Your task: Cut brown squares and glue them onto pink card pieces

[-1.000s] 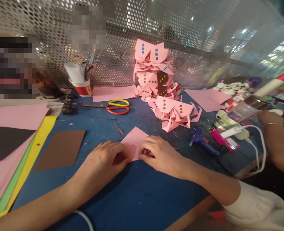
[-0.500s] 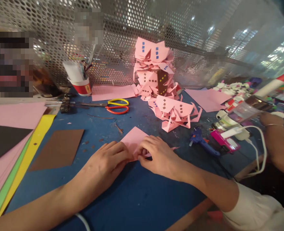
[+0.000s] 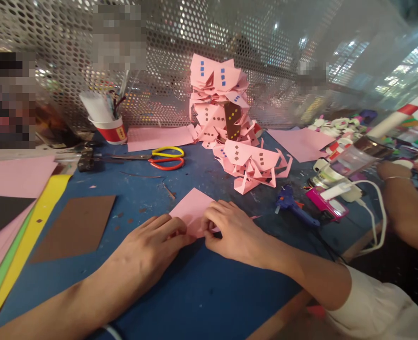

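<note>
A piece of pink paper [image 3: 191,208] lies on the blue tabletop with one corner pointing away from me. My left hand [image 3: 159,238] has its curled fingers on the paper's left edge, thumb and forefinger at the near side. On the right, my right hand [image 3: 230,231] pinches the paper's near right part between thumb and bent fingers. The two hands are close together but apart. Beyond them stands a tall stack of folded pink paper pieces [image 3: 216,113] with small blue and brown squares, and more folded pink pieces [image 3: 254,163] lie in front of it.
Scissors [image 3: 166,158] with yellow and red handles lie behind my hands. Brown paper [image 3: 77,226] and coloured sheets [image 3: 42,222] are at left, a paper cup [image 3: 111,130] behind. A blue glue gun [image 3: 294,208] and pink device [image 3: 327,204] sit right, near another person's arm [image 3: 403,203].
The view has shifted slightly, moving the background leftward. My left hand has slid a little left along the paper, and more of the sheet shows between the hands. My right hand keeps its pinch.
</note>
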